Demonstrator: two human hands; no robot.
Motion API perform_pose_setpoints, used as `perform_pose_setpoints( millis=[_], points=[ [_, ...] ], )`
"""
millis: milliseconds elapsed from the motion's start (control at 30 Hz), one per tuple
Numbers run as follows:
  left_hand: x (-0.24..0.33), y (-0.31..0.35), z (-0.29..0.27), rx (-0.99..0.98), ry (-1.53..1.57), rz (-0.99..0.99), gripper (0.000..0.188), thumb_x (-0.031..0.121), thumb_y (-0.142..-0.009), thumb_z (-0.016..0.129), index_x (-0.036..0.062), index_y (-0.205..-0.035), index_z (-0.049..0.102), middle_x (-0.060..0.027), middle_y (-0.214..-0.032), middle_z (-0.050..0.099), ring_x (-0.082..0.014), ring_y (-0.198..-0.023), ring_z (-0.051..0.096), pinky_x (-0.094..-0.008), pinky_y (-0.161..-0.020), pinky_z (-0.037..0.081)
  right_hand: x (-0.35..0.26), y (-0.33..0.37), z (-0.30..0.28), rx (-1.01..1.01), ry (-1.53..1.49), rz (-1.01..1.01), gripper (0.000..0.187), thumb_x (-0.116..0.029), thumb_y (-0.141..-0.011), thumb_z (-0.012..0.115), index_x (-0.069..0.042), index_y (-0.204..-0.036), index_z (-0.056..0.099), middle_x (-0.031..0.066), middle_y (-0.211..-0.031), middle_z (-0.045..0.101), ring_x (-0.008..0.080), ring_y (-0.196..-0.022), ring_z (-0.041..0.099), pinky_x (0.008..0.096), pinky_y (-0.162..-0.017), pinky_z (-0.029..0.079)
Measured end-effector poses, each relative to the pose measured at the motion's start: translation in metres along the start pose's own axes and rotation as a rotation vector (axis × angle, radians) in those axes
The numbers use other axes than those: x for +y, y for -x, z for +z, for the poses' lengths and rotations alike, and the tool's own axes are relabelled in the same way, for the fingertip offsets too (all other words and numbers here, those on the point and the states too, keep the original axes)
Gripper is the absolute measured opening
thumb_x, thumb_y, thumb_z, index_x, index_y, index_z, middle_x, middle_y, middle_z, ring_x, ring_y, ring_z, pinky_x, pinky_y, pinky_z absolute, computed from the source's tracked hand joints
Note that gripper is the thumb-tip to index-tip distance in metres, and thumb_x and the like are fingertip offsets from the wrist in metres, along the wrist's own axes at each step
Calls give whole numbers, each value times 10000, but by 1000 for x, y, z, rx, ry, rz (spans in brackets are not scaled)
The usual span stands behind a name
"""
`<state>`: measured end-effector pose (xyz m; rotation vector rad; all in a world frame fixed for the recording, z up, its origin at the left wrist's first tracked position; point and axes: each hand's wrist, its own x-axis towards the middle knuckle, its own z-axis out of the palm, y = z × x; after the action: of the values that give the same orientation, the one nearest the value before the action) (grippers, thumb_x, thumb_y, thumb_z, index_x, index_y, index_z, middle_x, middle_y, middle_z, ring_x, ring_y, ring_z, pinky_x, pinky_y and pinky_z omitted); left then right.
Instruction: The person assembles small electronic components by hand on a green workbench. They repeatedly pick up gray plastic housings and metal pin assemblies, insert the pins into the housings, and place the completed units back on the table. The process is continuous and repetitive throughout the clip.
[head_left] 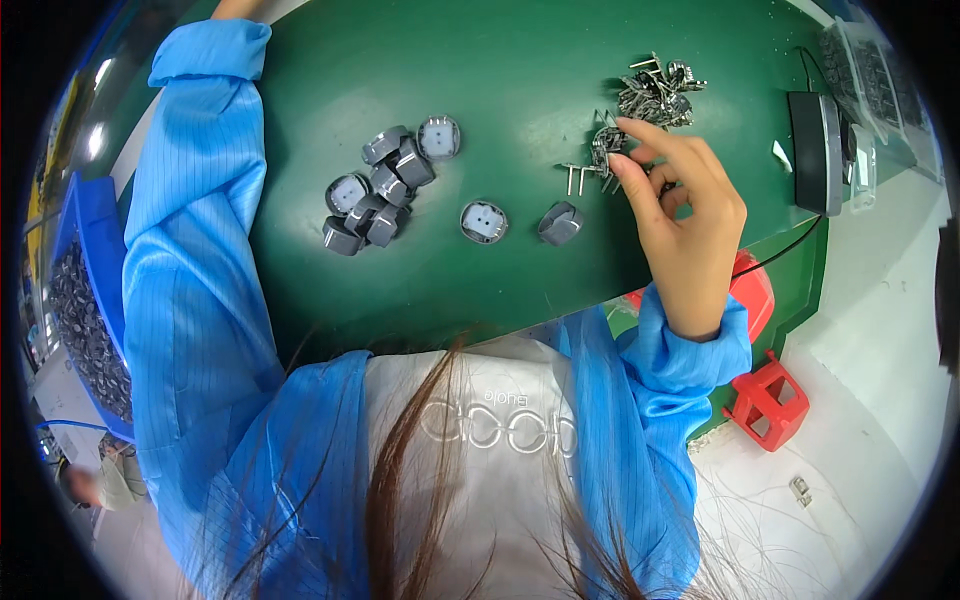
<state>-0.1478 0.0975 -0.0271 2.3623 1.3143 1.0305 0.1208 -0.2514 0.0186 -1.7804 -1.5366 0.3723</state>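
My right hand [690,195] reaches over the green table with thumb and forefinger curled round a small metal prong piece [604,143], among a few loose ones. Beyond the fingertips lies a tangled heap of similar metal prong pieces [657,98]. Left of the hand sits a dark grey plastic housing [560,224] on its side. Another grey housing [483,222] lies with its pale inner face up. Farther left is a cluster of several such housings [391,184], some tilted against each other. My left arm stretches to the far left edge; only the wrist shows, the hand being out of the picture.
A blue bin [95,290] full of small dark parts stands left of the table [450,290]. At the right edge are a black device [816,155] with a cable and clear plastic trays [868,80]. Red stools [768,405] stand below on the right.
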Motion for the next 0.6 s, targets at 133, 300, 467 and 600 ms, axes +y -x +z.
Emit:
perform_pose_setpoints(
  millis=[133,300,467,600],
  points=[
    [63,18,-4,-27,-61,285,239,163,-877,693,-3,-1049,683,-94,-910,711,-208,-835,680,-323,-712,536,-2,-6,4,-17,-35,62,272,-50,-780,784,-85,-1043,722,44,-840,638,98,-542,497,257,-488,395],
    [191,93,-10,-753,712,517,221,65,-783,755,36,-998,710,-99,-991,675,-208,-904,667,-308,-774,540,0,-17,2,1,7,43,201,-34,-767,788,-65,-947,704,40,-863,648,94,-545,523,250,-489,401],
    [215,133,-18,-988,347,768,190,171,-801,706,80,-941,615,-71,-1069,585,-258,-806,603,-384,-693,533,-2,-20,12,108,-134,63,154,4,-800,754,-29,-905,647,54,-875,672,123,-651,650,256,-528,472],
    [199,121,-5,-956,594,543,177,70,-766,732,43,-864,587,-86,-1023,597,-227,-804,608,-319,-658,551,-10,-16,14,197,-508,91,101,66,-862,685,25,-918,611,108,-948,698,165,-831,704,270,-728,585]
  ],
)
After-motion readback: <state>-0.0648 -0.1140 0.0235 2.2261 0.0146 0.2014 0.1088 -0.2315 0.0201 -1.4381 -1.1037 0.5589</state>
